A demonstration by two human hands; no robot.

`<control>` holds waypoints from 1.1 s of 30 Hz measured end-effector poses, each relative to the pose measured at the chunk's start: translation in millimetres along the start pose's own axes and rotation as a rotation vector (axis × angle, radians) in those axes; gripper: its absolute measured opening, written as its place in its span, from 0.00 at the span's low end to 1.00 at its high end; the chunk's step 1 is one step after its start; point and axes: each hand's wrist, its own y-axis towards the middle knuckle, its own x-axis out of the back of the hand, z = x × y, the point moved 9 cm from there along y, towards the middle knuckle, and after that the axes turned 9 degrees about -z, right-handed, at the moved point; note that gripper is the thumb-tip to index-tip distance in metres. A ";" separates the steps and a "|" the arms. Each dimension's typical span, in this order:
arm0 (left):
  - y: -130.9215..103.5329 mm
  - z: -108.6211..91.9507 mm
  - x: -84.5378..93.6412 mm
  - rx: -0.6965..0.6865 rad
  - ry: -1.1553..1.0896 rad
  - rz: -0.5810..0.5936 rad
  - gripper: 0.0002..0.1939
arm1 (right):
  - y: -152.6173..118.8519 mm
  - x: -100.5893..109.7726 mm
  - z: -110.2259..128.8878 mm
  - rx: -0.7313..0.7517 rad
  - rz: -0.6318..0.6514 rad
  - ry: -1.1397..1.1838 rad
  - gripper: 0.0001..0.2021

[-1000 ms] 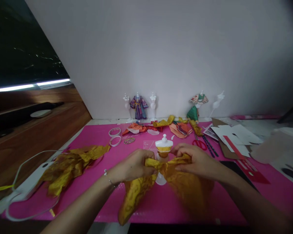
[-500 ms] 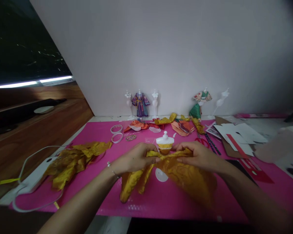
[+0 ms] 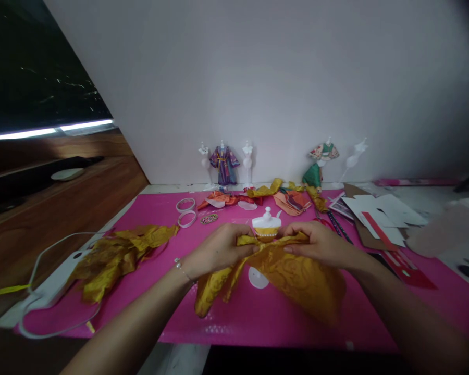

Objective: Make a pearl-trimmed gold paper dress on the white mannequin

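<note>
A small white dress form (image 3: 266, 221) stands in front of me, wrapped at the chest in yellow-gold fabric with a row of white beads. Gold patterned fabric (image 3: 297, 276) hangs from its waist and spreads toward the table's front. My left hand (image 3: 232, 244) is closed, pinching the gathered upper edge of this fabric on the left of the form. On the other side, my right hand (image 3: 310, 242) pinches the same edge between thumb and fingers. Below, the form's round white base (image 3: 258, 277) shows between the folds.
More gold fabric (image 3: 128, 255) lies at left over a white power strip (image 3: 50, 286) with a looping cable. Tape rolls (image 3: 186, 219), orange cloth (image 3: 293, 202), scissors (image 3: 325, 223) and papers (image 3: 383, 213) lie behind. Small dressed mannequins (image 3: 223, 164) stand along the wall.
The dress form's top has shifted slightly to the right. Both hands keep hold of the gold fabric in nearly the same place, and the view has moved a little.
</note>
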 end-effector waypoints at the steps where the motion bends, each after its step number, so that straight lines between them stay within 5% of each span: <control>1: 0.6 0.3 -0.3 -0.002 0.007 -0.001 0.05 | 0.3 0.5 0.6 0.001 0.000 0.001 0.08; 19: 8.6 4.7 7.0 -0.024 0.079 -0.142 0.09 | 11.6 6.5 -4.3 0.009 0.000 -0.011 0.09; 33: 14.8 5.0 -1.8 -0.028 -0.158 -0.044 0.04 | 15.3 9.9 -4.3 0.022 -0.032 0.026 0.08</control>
